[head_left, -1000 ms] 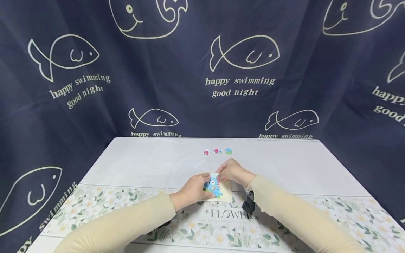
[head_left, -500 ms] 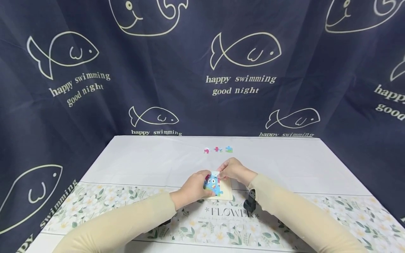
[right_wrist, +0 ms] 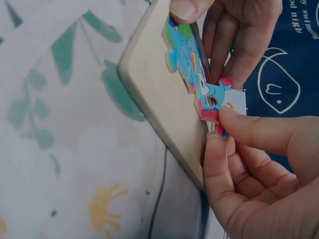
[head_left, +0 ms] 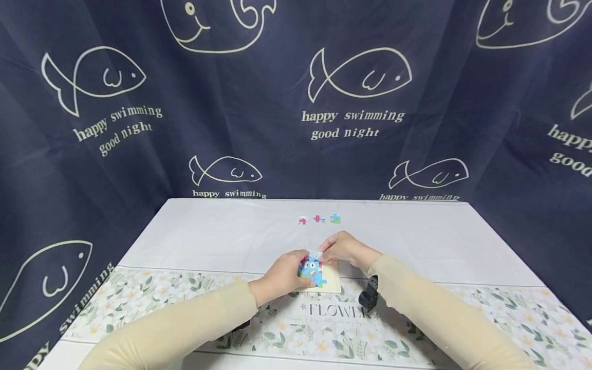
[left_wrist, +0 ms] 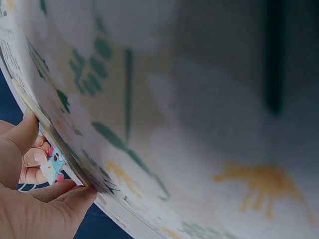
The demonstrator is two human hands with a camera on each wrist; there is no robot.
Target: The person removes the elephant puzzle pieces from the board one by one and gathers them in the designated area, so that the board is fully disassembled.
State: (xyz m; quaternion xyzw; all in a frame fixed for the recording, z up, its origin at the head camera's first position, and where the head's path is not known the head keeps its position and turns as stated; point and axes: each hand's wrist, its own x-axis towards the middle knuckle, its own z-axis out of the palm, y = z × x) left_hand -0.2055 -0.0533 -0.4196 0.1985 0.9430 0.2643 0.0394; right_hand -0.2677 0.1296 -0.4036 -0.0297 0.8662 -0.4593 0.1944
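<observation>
A pale wooden puzzle board (head_left: 332,281) lies near the middle of the table, its left part covered by joined pieces that show a blue cartoon character (head_left: 312,269). My left hand (head_left: 279,277) grips the board's left side, with the thumb over the near pieces. At the board's far edge, my right hand (head_left: 347,250) pinches a blue, pink and white jigsaw piece (right_wrist: 215,94) between thumb and index finger. This piece is tilted up against the joined ones in the right wrist view. The board's right part is bare wood. Fingers partly hide the pieces.
Three loose jigsaw pieces lie in a row behind the board: a pink and white one (head_left: 302,220), another pink one (head_left: 317,219) and a blue-green one (head_left: 335,219). A floral cloth (head_left: 185,308) covers the table's near part. A dark fish-print curtain (head_left: 277,103) hangs behind.
My right wrist and forearm have shifted slightly to the right, while the fingers stay on the piece. My left hand keeps its grip on the board. The head view has tilted a little.
</observation>
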